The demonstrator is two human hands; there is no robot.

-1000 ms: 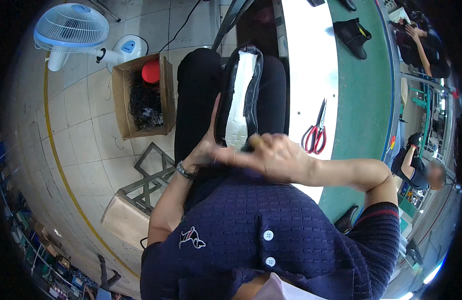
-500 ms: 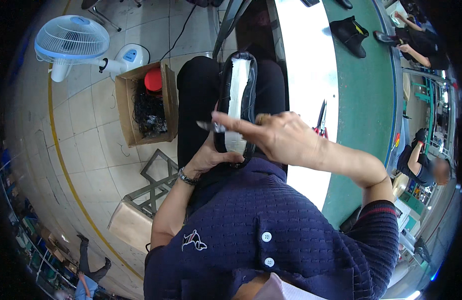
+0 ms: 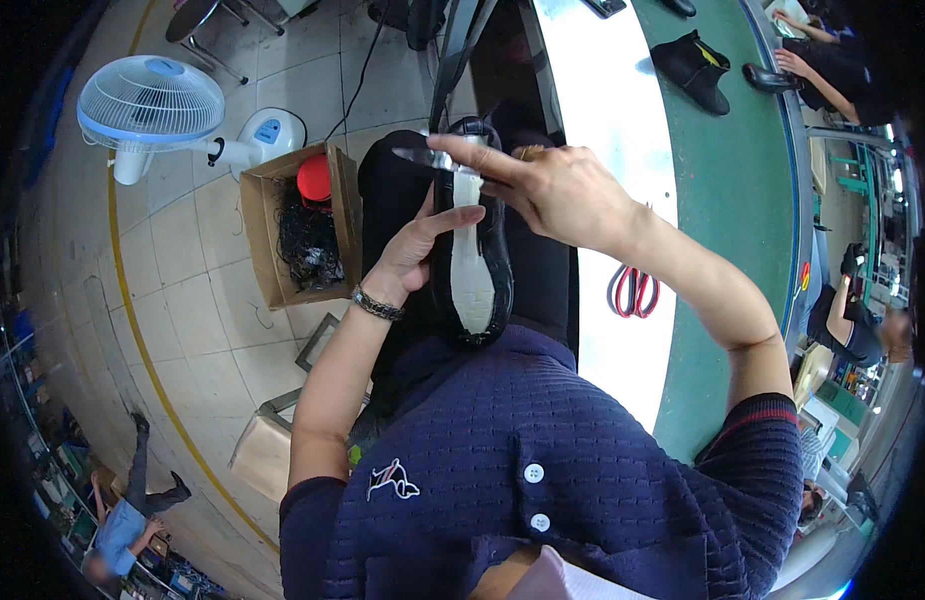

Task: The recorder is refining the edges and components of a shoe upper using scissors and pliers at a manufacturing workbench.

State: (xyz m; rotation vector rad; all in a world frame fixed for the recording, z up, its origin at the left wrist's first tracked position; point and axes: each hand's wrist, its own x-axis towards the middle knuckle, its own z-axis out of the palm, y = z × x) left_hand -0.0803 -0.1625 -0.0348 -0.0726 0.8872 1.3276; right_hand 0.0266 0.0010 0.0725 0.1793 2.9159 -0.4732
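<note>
A black shoe upper (image 3: 499,270) lies sole up along my lap, its pale bottom (image 3: 470,270) facing me. My left hand (image 3: 422,240) grips the shoe from its left side, thumb laid across the pale bottom. In my right hand (image 3: 567,190) is a knife (image 3: 422,158), its blade pointing left over the far part of the shoe. The index finger stretches along the knife, and the other fingers curl beneath. My right hand hides part of the shoe's far end.
Red-handled scissors (image 3: 634,292) lie on the white bench (image 3: 622,130) to my right. A black ankle boot (image 3: 694,72) stands on the green surface (image 3: 727,200) beyond. At left are a cardboard box (image 3: 265,240) of black scraps and a fan (image 3: 152,105). Other people sit at far right.
My right hand and the knife have moved away from my body, toward the shoe's far end. My left hand has shifted from the near end to mid-shoe.
</note>
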